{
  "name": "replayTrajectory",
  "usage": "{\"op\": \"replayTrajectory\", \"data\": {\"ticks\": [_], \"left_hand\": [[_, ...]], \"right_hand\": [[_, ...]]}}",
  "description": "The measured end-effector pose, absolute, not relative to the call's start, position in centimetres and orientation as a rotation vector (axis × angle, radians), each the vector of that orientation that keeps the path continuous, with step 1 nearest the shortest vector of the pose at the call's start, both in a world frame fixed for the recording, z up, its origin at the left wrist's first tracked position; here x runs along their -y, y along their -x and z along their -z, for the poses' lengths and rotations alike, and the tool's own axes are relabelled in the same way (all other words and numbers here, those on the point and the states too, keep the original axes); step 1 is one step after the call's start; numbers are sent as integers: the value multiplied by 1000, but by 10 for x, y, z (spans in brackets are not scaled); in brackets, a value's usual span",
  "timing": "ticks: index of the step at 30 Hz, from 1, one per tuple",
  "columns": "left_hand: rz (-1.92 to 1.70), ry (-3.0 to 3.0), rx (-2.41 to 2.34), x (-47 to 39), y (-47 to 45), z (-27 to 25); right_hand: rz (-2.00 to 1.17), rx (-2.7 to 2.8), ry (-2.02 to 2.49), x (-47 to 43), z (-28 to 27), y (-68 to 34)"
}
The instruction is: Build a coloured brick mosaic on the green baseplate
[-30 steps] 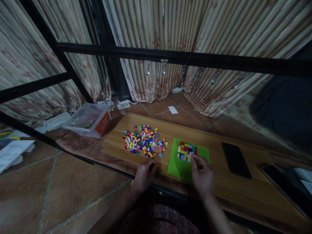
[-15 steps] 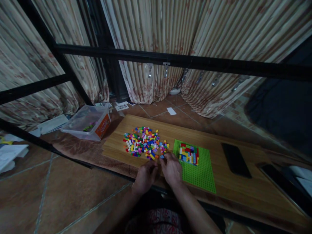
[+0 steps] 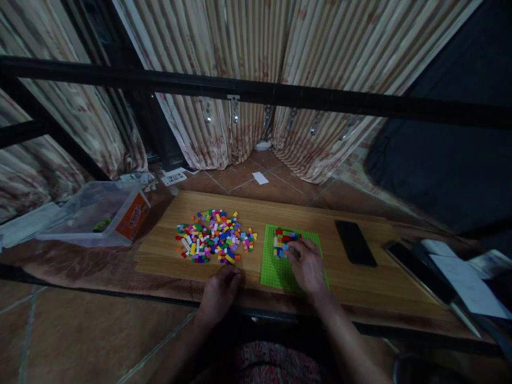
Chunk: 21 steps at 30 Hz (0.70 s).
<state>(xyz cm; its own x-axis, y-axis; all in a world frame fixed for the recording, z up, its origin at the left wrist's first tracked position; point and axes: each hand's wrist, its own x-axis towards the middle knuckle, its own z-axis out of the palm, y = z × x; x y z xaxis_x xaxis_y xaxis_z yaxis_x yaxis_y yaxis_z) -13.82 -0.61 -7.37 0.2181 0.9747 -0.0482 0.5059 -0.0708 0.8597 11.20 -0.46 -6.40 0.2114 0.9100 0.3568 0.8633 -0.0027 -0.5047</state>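
Note:
My right hand [image 3: 309, 265] is over the green studded baseplate [image 3: 276, 274], its fingertips pinched on a small light-blue building brick [image 3: 286, 247]. Under and beside those fingers, a low multicoloured brick build [image 3: 281, 235] sits on the plate's upper part; the hand hides its right side. My left hand [image 3: 221, 292] rests at the board's front edge with fingers curled together. Whatever may be inside them is hidden. Beyond it lies a loose pile of small coloured bricks [image 3: 216, 234].
The wooden board [image 3: 244, 209] also bears a black phone [image 3: 355, 242]. Another dark device [image 3: 418, 272] and papers [image 3: 466, 282] lie at the right. A clear plastic box [image 3: 84, 234] stands left of the board. A black metal bar [image 3: 256, 90] crosses in front of the curtains.
My right hand has moved from the pile's near right edge onto the baseplate, at the build. The left hand stays near the board's front edge. The camera has turned to the right.

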Motion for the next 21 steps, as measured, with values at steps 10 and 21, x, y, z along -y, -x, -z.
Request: {"op": "replayTrajectory", "data": {"ticks": [10, 21], "left_hand": [[-754, -1731, -1380, 2, 140, 77], [-733, -1706, -1374, 2, 140, 75]], "right_hand": [[-78, 1618, 2015, -11, 70, -135], [-150, 1278, 2005, -14, 79, -123]]}}
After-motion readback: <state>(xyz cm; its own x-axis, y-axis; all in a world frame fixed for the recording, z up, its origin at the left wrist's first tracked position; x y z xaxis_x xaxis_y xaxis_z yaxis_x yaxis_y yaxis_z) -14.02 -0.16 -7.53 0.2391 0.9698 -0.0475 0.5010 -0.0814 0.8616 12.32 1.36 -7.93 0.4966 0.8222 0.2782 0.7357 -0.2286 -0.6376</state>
